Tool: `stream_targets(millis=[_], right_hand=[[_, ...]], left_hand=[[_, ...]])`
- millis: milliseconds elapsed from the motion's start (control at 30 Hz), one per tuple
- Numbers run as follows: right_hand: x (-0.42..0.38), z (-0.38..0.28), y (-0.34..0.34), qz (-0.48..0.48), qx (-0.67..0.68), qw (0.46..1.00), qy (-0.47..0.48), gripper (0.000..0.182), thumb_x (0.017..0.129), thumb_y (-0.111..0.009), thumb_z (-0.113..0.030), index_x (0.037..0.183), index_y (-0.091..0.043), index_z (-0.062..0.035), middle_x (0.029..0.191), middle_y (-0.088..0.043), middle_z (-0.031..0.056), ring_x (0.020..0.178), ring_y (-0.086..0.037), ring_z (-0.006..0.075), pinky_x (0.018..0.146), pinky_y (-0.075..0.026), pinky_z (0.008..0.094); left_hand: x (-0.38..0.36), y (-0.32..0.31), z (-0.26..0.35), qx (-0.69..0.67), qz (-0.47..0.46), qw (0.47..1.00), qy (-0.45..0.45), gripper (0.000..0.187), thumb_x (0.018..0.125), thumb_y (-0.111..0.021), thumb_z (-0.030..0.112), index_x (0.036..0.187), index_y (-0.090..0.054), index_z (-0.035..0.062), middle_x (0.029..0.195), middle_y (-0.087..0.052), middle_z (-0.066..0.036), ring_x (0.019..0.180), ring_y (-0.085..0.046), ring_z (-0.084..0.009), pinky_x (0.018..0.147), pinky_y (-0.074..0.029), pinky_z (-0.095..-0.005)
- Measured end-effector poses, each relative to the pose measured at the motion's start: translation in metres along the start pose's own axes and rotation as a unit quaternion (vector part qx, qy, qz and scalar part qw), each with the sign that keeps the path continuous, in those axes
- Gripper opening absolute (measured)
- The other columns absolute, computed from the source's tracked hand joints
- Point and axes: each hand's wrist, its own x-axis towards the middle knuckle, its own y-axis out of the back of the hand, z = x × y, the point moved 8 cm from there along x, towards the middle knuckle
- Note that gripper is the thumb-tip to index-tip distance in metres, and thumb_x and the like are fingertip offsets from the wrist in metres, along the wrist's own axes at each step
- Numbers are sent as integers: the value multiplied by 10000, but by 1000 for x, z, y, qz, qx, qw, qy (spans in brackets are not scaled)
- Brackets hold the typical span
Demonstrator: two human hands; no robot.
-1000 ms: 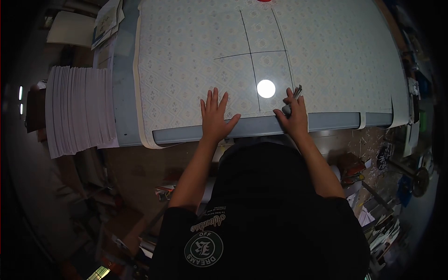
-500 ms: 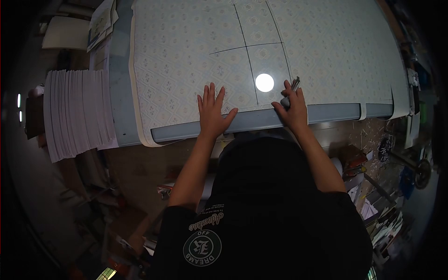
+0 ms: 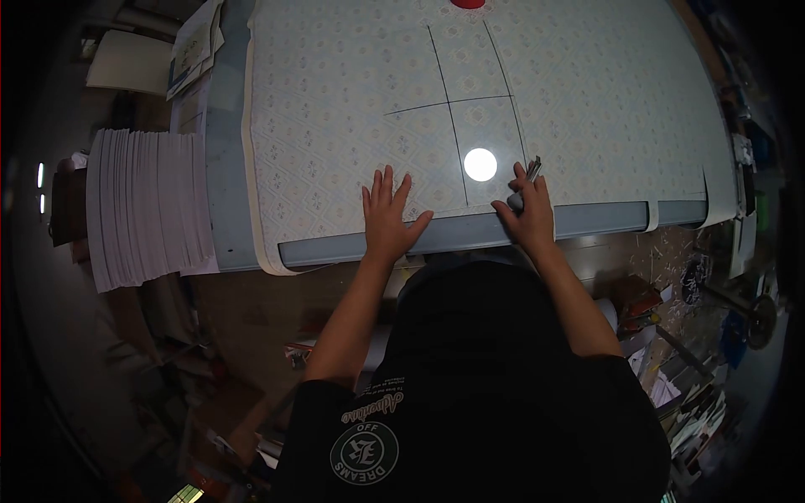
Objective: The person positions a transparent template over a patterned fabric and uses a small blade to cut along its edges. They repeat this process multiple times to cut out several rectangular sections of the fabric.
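A pale patterned sheet [image 3: 319, 109] covers the table, with dark straight lines drawn on it that cross near its middle. My left hand [image 3: 389, 220] lies flat on the sheet's near edge, fingers spread and thumb out to the right. Across from it, my right hand [image 3: 532, 215] rests at the same edge, beside the lower end of the right-hand line. Its fingers are curled round a slim metal tool with a grey rounded end [image 3: 515, 201]; the tool's exact kind I cannot tell. Between the hands glows a bright white round spot [image 3: 480, 165].
A tall stack of white sheets [image 3: 151, 210] stands at the table's left, near loose papers [image 3: 194, 46]. Something red [image 3: 468, 3] shows at the far edge of view. The grey-blue table rail [image 3: 335, 248] runs before me. Scraps litter the floor [image 3: 662, 260] at right.
The whole view has shifted slightly, so the table and both hands sit lower, and a red thing now shows at the top. Against the sheet, both hands have stayed in place.
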Motion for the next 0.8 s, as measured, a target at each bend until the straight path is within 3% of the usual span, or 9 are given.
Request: stream_targets(millis=[800], right_hand=[[-1,1,-2,-7,16,1000,0,466,796,-867,-179,1122,-575,-18,1516,-529,210,1325,-494,446,1066,-444,475]], left_hand=[[0,0,0,-2,-10,1000,4,811,851,-758,480,1509,-508,78,1665,-282,-233,1556,-216,-426,1225,-123,-639]])
